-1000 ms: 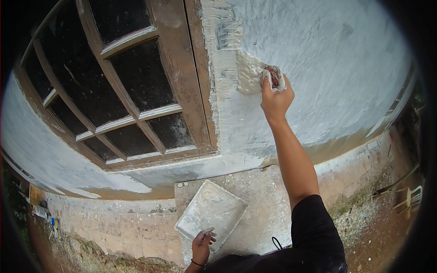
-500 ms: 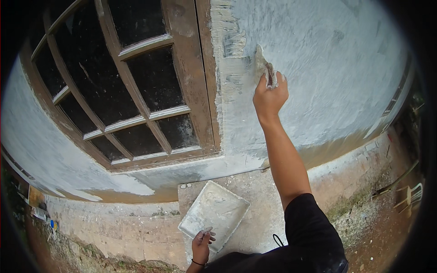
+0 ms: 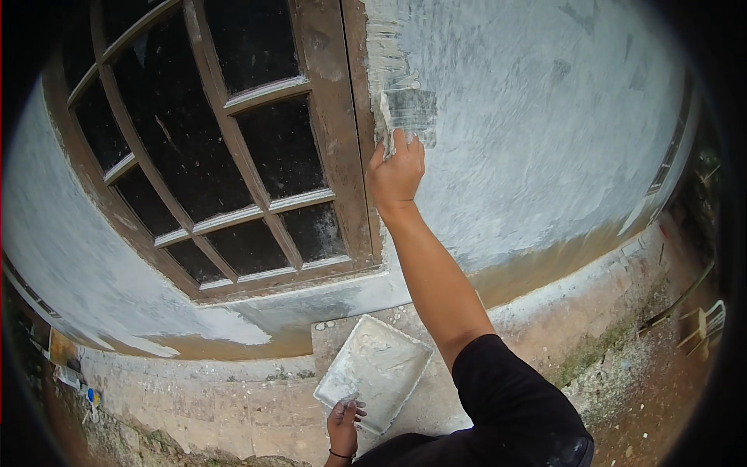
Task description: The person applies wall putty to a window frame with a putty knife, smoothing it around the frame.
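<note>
My right hand (image 3: 397, 167) is closed on a plaster-caked scraper (image 3: 386, 117), held against the white wall (image 3: 529, 156) just right of the brown-framed window (image 3: 350, 179). Beside the blade is a grey, streaky patch (image 3: 414, 117) below a rough strip of wet filler. Low in the view, my left hand (image 3: 344, 420) has curled fingers around something grey and smeared that I cannot make out, over the near left edge of a rectangular white tray (image 3: 366, 342) smeared with pale paste. Whether it also grips the tray is unclear.
A stained concrete slab (image 3: 331, 331) lies under the tray, beside a ledge (image 3: 194, 389) along the wall's foot. At the far right are a pale chair (image 3: 704, 331) and plants. Small items, one blue (image 3: 93, 397), lie at the far left.
My right hand and scraper have moved left to the window frame's edge, the blade turning edge-on and exposing the grey patch. My left hand stays low by the tray; the view has shifted slightly.
</note>
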Motion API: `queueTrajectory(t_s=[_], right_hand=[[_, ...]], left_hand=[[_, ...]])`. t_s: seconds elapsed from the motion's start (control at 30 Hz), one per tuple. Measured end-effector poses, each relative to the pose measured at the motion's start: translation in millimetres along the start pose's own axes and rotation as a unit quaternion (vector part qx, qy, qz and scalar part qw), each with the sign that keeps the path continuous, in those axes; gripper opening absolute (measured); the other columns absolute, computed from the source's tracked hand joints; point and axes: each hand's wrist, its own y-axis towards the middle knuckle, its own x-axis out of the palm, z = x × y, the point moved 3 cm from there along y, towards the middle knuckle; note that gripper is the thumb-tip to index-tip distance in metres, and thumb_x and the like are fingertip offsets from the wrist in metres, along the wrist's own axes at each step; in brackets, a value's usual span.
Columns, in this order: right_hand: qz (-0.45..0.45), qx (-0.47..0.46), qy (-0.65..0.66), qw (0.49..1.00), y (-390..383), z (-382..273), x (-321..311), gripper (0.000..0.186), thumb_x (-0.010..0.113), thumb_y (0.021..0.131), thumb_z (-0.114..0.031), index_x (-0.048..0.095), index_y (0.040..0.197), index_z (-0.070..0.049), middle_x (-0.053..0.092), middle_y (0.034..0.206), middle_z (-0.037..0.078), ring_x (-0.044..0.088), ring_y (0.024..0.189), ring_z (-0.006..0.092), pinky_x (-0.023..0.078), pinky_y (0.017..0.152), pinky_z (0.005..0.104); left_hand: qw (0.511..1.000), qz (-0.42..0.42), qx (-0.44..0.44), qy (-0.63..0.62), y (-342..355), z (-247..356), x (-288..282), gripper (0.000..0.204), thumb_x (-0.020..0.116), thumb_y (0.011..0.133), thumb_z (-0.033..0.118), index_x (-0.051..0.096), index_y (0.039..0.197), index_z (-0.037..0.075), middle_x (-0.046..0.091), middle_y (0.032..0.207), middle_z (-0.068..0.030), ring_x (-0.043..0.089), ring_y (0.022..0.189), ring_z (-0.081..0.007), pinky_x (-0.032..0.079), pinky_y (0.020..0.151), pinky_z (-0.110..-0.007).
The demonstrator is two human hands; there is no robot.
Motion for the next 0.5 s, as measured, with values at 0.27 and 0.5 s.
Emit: queueTrajectory(t_s=[0.27, 0.5], right_hand=[[-0.005, 0.080, 0.189, 0.979, 39, 48, -21, 0.021, 0.057, 0.073, -0.007, 0.058, 0.090, 0.006, 0.059, 0.078, 0.019, 0.058, 0.071, 0.0320, 0.045, 0.064, 0.0348], [-0.027, 0.108, 0.205, 0.972, 57, 98, -24, 0.013, 0.057, 0.075, -0.008, 0.059, 0.083, 0.002, 0.061, 0.069, 0.011, 0.057, 0.064, 0.0175, 0.044, 0.062, 0.0301]], left_hand=[[1.000, -0.001, 0.002, 0.015, 2, -2, 1, 0.025, 0.047, 0.088, 0.015, 0.055, 0.105, -0.001, 0.061, 0.085, -0.0069, 0.057, 0.070, -0.0124, 0.042, 0.062, -0.023], [0.999, -0.033, 0.002, 0.010, 8, 3, 21, 0.025, 0.047, 0.088, 0.016, 0.056, 0.105, -0.001, 0.061, 0.085, -0.0062, 0.057, 0.071, -0.0129, 0.042, 0.062, -0.023]])
